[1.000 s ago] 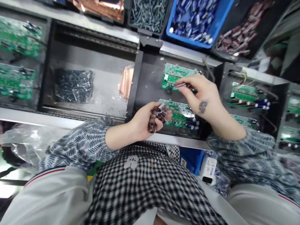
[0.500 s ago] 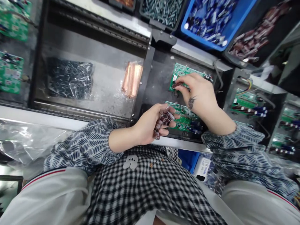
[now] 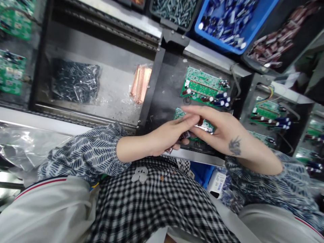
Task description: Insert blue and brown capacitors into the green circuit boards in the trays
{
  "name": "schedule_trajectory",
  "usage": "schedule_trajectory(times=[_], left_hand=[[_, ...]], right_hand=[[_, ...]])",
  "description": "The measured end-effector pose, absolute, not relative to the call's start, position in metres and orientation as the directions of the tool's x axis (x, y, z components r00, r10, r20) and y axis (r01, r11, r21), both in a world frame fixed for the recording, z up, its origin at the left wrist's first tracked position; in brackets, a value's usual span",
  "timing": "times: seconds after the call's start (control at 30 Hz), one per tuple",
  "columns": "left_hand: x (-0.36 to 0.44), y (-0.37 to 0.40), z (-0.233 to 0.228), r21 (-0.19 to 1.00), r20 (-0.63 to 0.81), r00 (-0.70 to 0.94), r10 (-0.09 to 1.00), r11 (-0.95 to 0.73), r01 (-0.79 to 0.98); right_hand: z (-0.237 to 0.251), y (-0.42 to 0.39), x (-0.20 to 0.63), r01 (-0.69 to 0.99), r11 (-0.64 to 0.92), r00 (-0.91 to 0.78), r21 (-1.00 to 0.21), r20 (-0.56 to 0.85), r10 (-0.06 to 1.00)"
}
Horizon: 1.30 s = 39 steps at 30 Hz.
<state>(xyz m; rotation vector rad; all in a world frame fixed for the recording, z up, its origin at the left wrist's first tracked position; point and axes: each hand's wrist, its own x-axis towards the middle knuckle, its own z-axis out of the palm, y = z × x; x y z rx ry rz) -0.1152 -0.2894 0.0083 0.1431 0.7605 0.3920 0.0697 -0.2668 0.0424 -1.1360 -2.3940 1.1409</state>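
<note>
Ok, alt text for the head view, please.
A person's left hand, holding small brown capacitors, meets the right hand above a green circuit board on a dark tray. A second board lies beyond; parts bins line the back.

Left hand (image 3: pixel 164 136) cupped around a bunch of brown capacitors (image 3: pixel 182 137), mostly hidden. Right hand (image 3: pixel 219 130) reaching across, fingertips (image 3: pixel 188 109) meeting the left hand, perhaps pinching one capacitor. Beneath both, a green circuit board (image 3: pixel 206 125); a second board (image 3: pixel 202 86) just beyond. Blue bin (image 3: pixel 253 23) of capacitors at top. Bag of dark parts (image 3: pixel 73 82) and copper strips (image 3: pixel 140 84) to the left.
</note>
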Motion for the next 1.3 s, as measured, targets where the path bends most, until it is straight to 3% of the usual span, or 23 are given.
schedule_trajectory(times=[0.07,0.17,0.27,0.4,0.7,0.83,1.0,1.13,1.2,1.3], left_hand=[[-0.11,-0.29,0.009,0.204,-0.648,0.672,0.357,0.932,-0.299],[-0.105,-0.288,0.01,0.069,-0.645,0.699,0.309,0.935,-0.349],[-0.106,-0.287,0.009,0.008,-0.647,0.705,0.29,0.927,-0.375],[-0.106,-0.289,0.006,0.018,-0.65,0.699,0.299,0.925,-0.379],[-0.092,-0.296,0.006,-0.096,-0.643,0.728,0.238,0.918,-0.385],[-0.089,-0.3,0.006,-0.084,-0.673,0.684,0.282,0.889,-0.45],[-0.088,-0.307,0.002,-0.09,-0.665,0.677,0.316,0.866,-0.493],[-0.087,-0.31,0.003,-0.117,-0.691,0.657,0.302,0.85,-0.514],[-0.087,-0.312,0.004,-0.14,-0.697,0.668,0.262,0.863,-0.486],[-0.089,-0.319,0.006,-0.195,-0.695,0.703,0.153,0.901,-0.389]], right_hand=[[0.039,-0.264,0.078,0.547,0.383,-0.634,-0.745,-0.069,0.771],[0.017,-0.248,0.095,0.612,0.22,-0.359,-0.76,-0.019,0.933],[-0.005,-0.231,0.107,0.728,0.154,-0.207,-0.669,0.0,0.978],[-0.018,-0.222,0.109,0.818,0.327,-0.36,-0.474,0.022,0.933],[-0.018,-0.224,0.106,0.873,0.378,-0.411,-0.306,-0.046,0.911],[-0.024,-0.224,0.107,0.871,0.409,-0.43,-0.271,-0.021,0.903],[-0.015,-0.232,0.102,0.85,0.434,-0.448,-0.297,0.023,0.894],[0.021,-0.272,0.094,0.716,0.536,-0.55,-0.447,0.112,0.828],[0.035,-0.3,0.095,0.624,0.608,-0.657,-0.491,0.09,0.748],[0.039,-0.335,0.103,0.657,0.593,-0.663,-0.464,0.018,0.748]])
